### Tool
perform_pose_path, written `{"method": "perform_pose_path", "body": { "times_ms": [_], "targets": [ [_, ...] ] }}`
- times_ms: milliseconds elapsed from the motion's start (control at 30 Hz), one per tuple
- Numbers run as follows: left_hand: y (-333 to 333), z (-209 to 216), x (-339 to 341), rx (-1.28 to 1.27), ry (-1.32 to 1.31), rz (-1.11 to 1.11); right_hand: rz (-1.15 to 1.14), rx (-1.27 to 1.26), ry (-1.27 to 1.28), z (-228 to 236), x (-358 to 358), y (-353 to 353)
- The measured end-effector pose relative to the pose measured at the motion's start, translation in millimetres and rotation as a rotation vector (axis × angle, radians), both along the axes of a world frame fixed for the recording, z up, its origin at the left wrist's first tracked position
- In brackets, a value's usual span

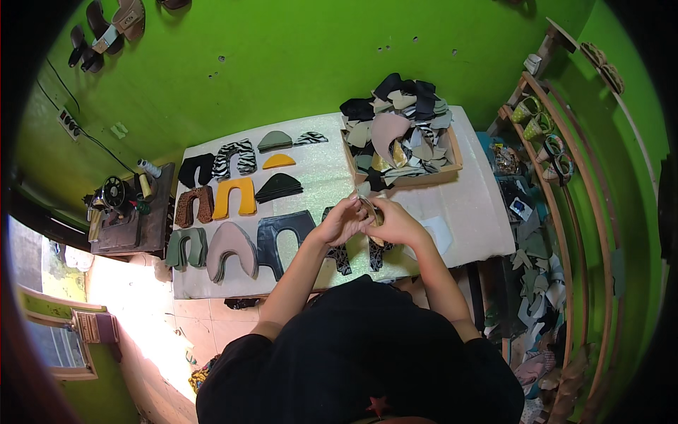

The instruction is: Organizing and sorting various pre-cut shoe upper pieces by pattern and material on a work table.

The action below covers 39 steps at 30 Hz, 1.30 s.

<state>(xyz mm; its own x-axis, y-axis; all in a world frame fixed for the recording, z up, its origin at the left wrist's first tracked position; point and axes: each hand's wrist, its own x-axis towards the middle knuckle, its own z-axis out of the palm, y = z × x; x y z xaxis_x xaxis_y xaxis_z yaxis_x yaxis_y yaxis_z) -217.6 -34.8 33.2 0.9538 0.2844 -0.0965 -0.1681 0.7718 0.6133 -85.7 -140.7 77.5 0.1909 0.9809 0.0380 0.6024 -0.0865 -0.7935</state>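
Note:
My left hand [342, 222] and my right hand [396, 224] meet above the near middle of the table, fingers closed around a small pale piece [369, 205]. Its kind is hard to make out, since the fingers cover most of it. Under my hands lie black-and-grey patterned U-shaped pieces [340, 260], partly hidden. Left of them are a stack of dark grey U-shaped pieces [288, 237], a dusty-pink stack [230, 251] and a grey-green stack [186, 248]. A white sheet piece [437, 233] rests beside my right hand.
Behind my hands stands a box [450, 168] heaped with scraps. Leopard [194, 205], yellow [234, 198], zebra [234, 157] and black pieces [279, 187] lie on the table's left. A sewing machine [115, 194] stands further left; a wooden rack [565, 233] rises at right.

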Motion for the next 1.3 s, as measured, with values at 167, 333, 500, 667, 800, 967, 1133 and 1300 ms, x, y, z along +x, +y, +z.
{"method": "perform_pose_path", "body": {
  "times_ms": [167,333,500,667,800,967,1133,1300],
  "targets": [
    [-6.5,5.3,0.2,0.032,-0.103,-0.087,0.013,0.037,-0.04,10.5,-0.1,-3.7],
    [-8.4,11.7,0.0,0.067,-0.032,-0.069,-0.078,-0.032,-0.043,11.9,14.6,-10.8],
    [-4.6,20.5,6.0,0.661,0.471,-0.114,-0.098,0.015,0.038,12.7,41.7,-26.0],
    [-12.0,-4.1,15.0,0.383,0.351,0.243,0.134,-0.002,0.566,35.4,55.3,-37.3],
    [-29.5,10.9,14.6,0.168,0.244,-0.087,0.279,0.022,0.755,48.2,74.0,-40.2],
    [-50.1,-4.9,27.9,-0.248,-0.325,-0.438,0.298,0.087,0.857,37.1,88.8,-41.0],
    [-46.0,-42.9,32.1,-0.074,-0.165,-0.118,0.152,0.077,0.867,20.8,102.2,-45.7],
    [-58.0,-19.5,41.8,0.108,0.187,0.138,-0.151,0.034,0.729,-12.8,116.0,-59.4]
  ]
}}
